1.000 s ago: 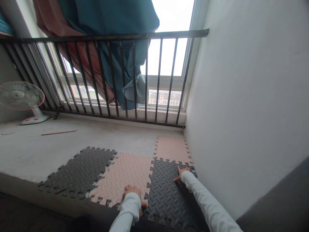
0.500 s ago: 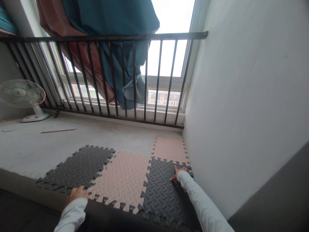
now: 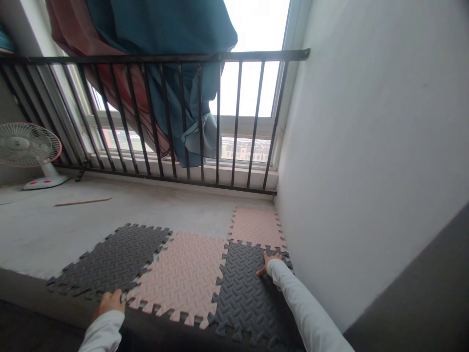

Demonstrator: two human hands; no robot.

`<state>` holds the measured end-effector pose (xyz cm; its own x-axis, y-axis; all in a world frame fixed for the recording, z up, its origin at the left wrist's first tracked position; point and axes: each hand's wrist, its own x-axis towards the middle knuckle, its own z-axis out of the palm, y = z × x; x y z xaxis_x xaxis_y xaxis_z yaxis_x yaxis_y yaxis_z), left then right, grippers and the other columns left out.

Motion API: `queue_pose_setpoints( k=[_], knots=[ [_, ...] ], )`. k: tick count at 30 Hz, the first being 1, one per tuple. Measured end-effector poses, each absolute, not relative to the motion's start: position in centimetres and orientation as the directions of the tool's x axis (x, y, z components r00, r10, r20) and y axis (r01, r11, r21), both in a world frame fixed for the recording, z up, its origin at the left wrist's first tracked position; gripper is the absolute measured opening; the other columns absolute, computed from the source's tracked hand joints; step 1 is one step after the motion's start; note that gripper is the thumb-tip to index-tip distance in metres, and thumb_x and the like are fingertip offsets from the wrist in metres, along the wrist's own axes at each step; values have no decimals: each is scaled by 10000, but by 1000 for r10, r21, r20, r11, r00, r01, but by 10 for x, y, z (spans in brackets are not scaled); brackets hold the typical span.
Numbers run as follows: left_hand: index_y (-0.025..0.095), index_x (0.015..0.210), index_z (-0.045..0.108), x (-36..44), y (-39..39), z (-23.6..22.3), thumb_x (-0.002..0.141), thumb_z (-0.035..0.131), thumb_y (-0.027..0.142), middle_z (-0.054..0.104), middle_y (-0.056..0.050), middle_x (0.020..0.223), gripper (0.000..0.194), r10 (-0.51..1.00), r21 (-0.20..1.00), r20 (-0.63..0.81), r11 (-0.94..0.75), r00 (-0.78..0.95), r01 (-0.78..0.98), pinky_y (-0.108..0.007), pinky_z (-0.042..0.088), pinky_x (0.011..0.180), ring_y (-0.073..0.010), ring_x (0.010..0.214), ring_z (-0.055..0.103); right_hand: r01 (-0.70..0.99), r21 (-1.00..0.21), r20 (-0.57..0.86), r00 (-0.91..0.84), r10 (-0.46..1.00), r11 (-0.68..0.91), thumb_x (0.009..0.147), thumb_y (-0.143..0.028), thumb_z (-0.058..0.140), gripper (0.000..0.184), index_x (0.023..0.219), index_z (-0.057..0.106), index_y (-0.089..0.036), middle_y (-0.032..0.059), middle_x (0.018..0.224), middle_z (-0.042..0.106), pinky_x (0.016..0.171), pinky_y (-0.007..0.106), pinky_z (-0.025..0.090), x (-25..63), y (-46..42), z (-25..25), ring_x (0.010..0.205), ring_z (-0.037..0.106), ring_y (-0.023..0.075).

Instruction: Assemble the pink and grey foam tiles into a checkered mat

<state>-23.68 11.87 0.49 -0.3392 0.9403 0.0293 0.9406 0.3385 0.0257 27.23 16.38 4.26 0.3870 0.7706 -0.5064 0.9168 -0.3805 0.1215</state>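
Observation:
My left hand point(image 3: 110, 302) is closed on the near edge of the left black foam mat tile point(image 3: 115, 256), close to its right corner; what the thumb does is hidden. Beside that tile lies a pink foam mat tile point(image 3: 183, 274), with a narrow gap showing between their toothed edges. My right hand point(image 3: 271, 263) rests with fingers spread on the right black foam mat tile point(image 3: 242, 288), near the wall. A second pink tile point(image 3: 256, 226) adjoins that one at its far edge.
A black metal railing point(image 3: 176, 182) runs along the window, with a teal and pink curtain point(image 3: 157, 29) behind it. A fan point(image 3: 46, 182) stands at the far left. A thin stick point(image 3: 83, 202) lies on the ledge. The white wall point(image 3: 366, 137) bounds the right side.
The view has shifted slightly, so most things sit a little further left. My left hand has kept its place at the left black tile's near edge; my right hand stays on its tile.

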Motion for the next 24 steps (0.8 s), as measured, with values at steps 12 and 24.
queue_pose_setpoints(
  k=[12,24],
  knots=[
    [224,610,381,-255,127,-2,742,336,188,519,-58,740,144,937,113,0,347,-349,931,-241,384,683,-185,738,540,925,65,-532,350,771,-375,393,-599,673,1135,1338,171,-221,191,1343,283,950,581,163,272,163,46,1257,115,379],
    [228,589,346,-259,132,-4,738,366,184,567,-52,750,156,936,87,-7,350,-351,933,-211,382,673,-168,757,550,923,105,-528,368,766,-371,380,-633,661,1162,1343,150,-230,191,1354,264,947,562,190,271,163,47,1254,128,382]
  ],
)
